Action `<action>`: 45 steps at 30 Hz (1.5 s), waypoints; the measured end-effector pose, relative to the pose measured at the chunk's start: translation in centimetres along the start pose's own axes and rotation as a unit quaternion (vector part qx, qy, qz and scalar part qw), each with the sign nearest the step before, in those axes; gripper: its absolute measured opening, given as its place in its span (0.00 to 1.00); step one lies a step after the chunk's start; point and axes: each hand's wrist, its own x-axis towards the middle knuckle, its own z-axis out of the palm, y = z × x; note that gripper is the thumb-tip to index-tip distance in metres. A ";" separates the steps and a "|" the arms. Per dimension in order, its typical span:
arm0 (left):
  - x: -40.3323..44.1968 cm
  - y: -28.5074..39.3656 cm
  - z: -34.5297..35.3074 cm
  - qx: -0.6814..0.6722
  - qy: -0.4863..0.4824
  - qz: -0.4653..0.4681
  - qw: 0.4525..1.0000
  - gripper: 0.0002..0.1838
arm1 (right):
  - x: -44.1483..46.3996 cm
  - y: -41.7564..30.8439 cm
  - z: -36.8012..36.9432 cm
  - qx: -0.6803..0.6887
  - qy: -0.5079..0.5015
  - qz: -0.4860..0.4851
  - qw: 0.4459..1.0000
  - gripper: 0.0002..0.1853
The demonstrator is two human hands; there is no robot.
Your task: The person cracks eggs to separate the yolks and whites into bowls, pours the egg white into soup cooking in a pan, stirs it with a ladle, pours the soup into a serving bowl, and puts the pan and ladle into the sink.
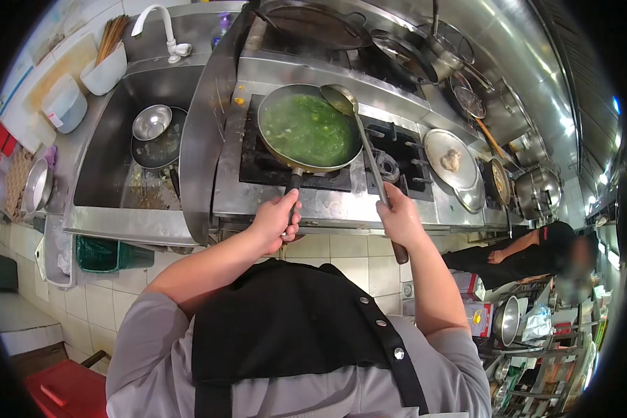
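A frying pan (263,139) full of green soup (306,129) sits on the left burner of the stove. My left hand (279,219) is closed around the pan's dark handle. In my right hand (400,219) is the long shaft of a metal ladle (338,99), its wooden end sticking out below my fingers. The ladle's bowl rests at the pan's far right rim, above or touching the soup; I cannot tell which. Beside the pan, the right burner (386,166) has nothing standing on it.
To the left, a steel sink (94,153) holds a metal bowl (152,122) and a dark pan. A round lid (449,157) lies right of the burners. Woks (313,24) and pots (512,115) line the back. Another person (529,254) stands at the right.
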 end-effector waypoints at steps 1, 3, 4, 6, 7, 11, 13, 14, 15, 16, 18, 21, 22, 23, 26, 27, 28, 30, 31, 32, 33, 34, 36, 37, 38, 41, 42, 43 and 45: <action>0.0 0.0 0.0 0.001 0.001 0.000 1.000 0.19 | 0.1 0.0 0.2 -0.006 0.002 -0.002 1.000 0.31; -0.1 0.0 0.1 0.002 0.004 0.001 1.000 0.19 | 0.1 -0.3 0.4 -0.017 0.000 0.000 1.000 0.31; 0.0 0.0 0.1 0.000 0.004 0.001 1.000 0.19 | 0.1 -0.8 0.3 -0.022 -0.003 0.003 1.000 0.31; 0.0 -0.1 0.1 -0.002 0.004 0.001 1.000 0.19 | 0.1 -1.1 0.4 -0.031 -0.005 0.006 0.999 0.30; 0.0 0.0 0.1 -0.002 0.005 0.000 1.000 0.19 | 0.1 -1.1 0.4 -0.036 -0.004 0.007 0.999 0.30; -0.1 -0.1 0.2 -0.003 0.007 -0.003 1.000 0.19 | 0.0 -2.0 0.4 -0.044 -0.015 0.015 0.999 0.29; 0.0 -0.1 0.0 -0.005 0.005 -0.004 1.000 0.19 | 0.1 -1.7 0.6 -0.037 -0.008 0.004 0.999 0.29; 0.2 -0.2 -0.1 -0.007 0.003 -0.005 1.000 0.20 | 0.2 -1.5 0.8 -0.034 -0.005 -0.001 0.999 0.28; 0.3 -0.2 -0.2 -0.009 0.002 -0.007 1.000 0.20 | 0.2 -1.5 0.8 -0.016 -0.012 0.013 1.000 0.28; 0.3 -0.2 -0.2 -0.009 0.000 -0.006 1.000 0.20 | 0.3 -1.4 0.8 0.001 -0.018 0.026 1.000 0.28; 0.2 -0.2 -0.2 -0.008 -0.004 -0.004 1.000 0.20 | 0.3 -1.4 0.7 0.037 -0.028 0.041 0.998 0.28; 0.2 -0.2 -0.2 -0.003 -0.003 -0.001 1.000 0.20 | 0.2 -1.5 0.6 0.074 -0.039 0.050 0.995 0.27; 0.2 -0.2 -0.2 -0.003 -0.003 0.000 1.000 0.20 | 0.2 -1.6 0.6 0.073 -0.041 0.053 0.995 0.27; 0.1 -0.2 -0.2 -0.003 -0.003 0.001 1.000 0.21 | 0.2 -1.7 0.5 0.073 -0.044 0.056 0.995 0.27; 0.1 -0.2 -0.1 0.001 -0.002 0.004 1.000 0.21 | -0.1 -2.6 0.3 0.078 -0.047 0.075 0.993 0.27; 0.1 -0.2 -0.1 0.003 -0.002 0.005 1.000 0.21 | 0.0 -2.3 0.4 0.072 -0.044 0.069 0.994 0.27; 0.1 -0.2 -0.1 0.004 -0.003 0.004 1.000 0.21 | 0.1 -1.8 0.5 0.065 -0.041 0.062 0.995 0.27; 0.2 -0.2 -0.1 0.006 -0.004 0.003 1.000 0.20 | 0.2 -1.4 0.6 0.057 -0.036 0.055 0.996 0.26; 0.1 -0.1 -0.1 0.002 -0.003 0.003 1.000 0.20 | 0.2 -1.4 0.5 0.055 -0.033 0.055 0.996 0.26; 0.0 -0.1 0.0 -0.001 -0.004 0.004 1.000 0.19 | 0.1 -1.5 0.5 0.054 -0.031 0.054 0.997 0.26; -0.1 0.0 0.1 -0.005 -0.004 0.003 1.000 0.19 | 0.0 -1.7 0.4 0.053 -0.033 0.059 0.996 0.26; 0.0 -0.1 0.0 -0.002 -0.004 0.003 1.000 0.19 | -0.1 -2.1 0.3 0.052 -0.036 0.064 0.996 0.26; 0.1 -0.1 -0.1 0.002 -0.004 0.002 1.000 0.20 | -0.2 -2.4 0.2 0.051 -0.038 0.069 0.996 0.26; 0.1 -0.1 -0.1 0.001 -0.004 0.000 1.000 0.20 | -0.2 -2.4 0.2 0.052 -0.038 0.069 0.996 0.26; 0.2 -0.1 -0.1 -0.001 -0.003 -0.001 1.000 0.20 | -0.2 -2.4 0.2 0.054 -0.039 0.069 0.995 0.26; 0.3 -0.2 -0.2 -0.004 -0.006 -0.002 1.000 0.20 | 0.0 -1.9 0.3 0.049 -0.038 0.062 0.996 0.26; 0.3 -0.2 -0.2 -0.006 -0.007 -0.001 1.000 0.20 | -0.1 -2.2 0.2 0.053 -0.041 0.069 0.995 0.26; 0.3 -0.2 -0.2 -0.007 -0.006 -0.002 1.000 0.20 | -0.2 -2.6 0.1 0.057 -0.044 0.076 0.995 0.27; 0.3 -0.2 -0.2 -0.009 -0.005 -0.002 1.000 0.20 | -0.2 -2.8 0.1 0.067 -0.048 0.081 0.993 0.27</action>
